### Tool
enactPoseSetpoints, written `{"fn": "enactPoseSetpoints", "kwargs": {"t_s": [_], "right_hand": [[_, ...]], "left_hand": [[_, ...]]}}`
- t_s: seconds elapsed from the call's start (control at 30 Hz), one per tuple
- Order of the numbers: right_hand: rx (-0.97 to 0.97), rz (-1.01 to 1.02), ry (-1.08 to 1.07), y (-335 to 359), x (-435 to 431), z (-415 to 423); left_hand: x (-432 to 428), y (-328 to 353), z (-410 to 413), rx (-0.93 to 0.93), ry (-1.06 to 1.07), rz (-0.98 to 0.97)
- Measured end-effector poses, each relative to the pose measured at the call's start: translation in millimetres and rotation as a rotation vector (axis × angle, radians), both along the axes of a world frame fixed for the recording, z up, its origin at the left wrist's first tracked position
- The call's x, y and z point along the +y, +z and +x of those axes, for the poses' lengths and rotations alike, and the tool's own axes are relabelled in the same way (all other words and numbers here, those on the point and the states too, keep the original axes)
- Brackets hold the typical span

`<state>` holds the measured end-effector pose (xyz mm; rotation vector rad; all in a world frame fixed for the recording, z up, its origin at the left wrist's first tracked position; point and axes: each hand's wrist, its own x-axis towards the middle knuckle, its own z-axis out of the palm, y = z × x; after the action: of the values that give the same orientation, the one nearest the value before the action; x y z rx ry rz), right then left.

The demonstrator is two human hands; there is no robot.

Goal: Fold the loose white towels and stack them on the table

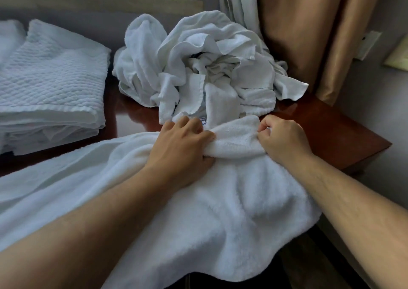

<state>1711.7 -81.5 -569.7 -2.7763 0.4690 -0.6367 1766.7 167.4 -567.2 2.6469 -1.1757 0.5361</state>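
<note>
Terry towel [242, 189]: spread over the near end of the table [331, 129], its lower edge hanging off at 6 o'clock.

Left hand [185, 138]: fingers curled together over a bunched ridge of the towel, thumb tucked beneath.

Right hand [284, 138]: fist clenched on the same ridge, just beside the left. Judged purpose: both hands gather 1 edge to draw it taut for a first fold.

Heap of loose towels [198, 67]: at 12 o'clock, unfolded, touching the held edge.

Folded stack [50, 74]: at 10 o'clock, well apart, leaving working room.

Curtain [309, 34]: at 1 o'clock.
</note>
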Motion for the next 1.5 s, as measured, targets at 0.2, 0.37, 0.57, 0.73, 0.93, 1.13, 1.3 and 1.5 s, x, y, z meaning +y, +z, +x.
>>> {"fn": "enactPoseSetpoints", "kwargs": {"t_s": [0.2,0.37,0.57,0.73,0.93,1.13,1.3,1.5], "right_hand": [[0.004,-0.029,-0.122,2.9,-17.2,32.3],[-0.066,0.221,-0.196,19.4,-27.4,22.3],[-0.078,0.514,-0.147,15.9,-18.4,-25.0],[-0.406,0.261,-0.094,4.3,-4.6,-49.2],[-0.534,0.131,-0.084,0.8,2.3,-60.1],[0.009,-0.184,-0.205,17.7,5.5,-54.6],[0.195,0.02,0.075,31.2,39.5,-19.4],[0.547,0.004,-0.024,-0.3,28.7,3.8]], "left_hand": [[-19.1,8.7,15.9,-0.181,-0.038,0.039],[-14.0,13.2,5.3,-0.15,-0.08,0.081],[2.4,9.4,-17.7,-0.043,-0.123,0.017],[14.0,3.7,-27.5,-0.131,-0.245,0.017],[15.1,-2.0,-30.6,-0.173,-0.254,-0.04],[12.1,-2.9,-31.7,-0.152,-0.248,0.056],[12.2,-1.0,-33.9,-0.148,-0.224,0.065],[20.0,9.3,-41.7,-0.097,0.073,0.193]]}}
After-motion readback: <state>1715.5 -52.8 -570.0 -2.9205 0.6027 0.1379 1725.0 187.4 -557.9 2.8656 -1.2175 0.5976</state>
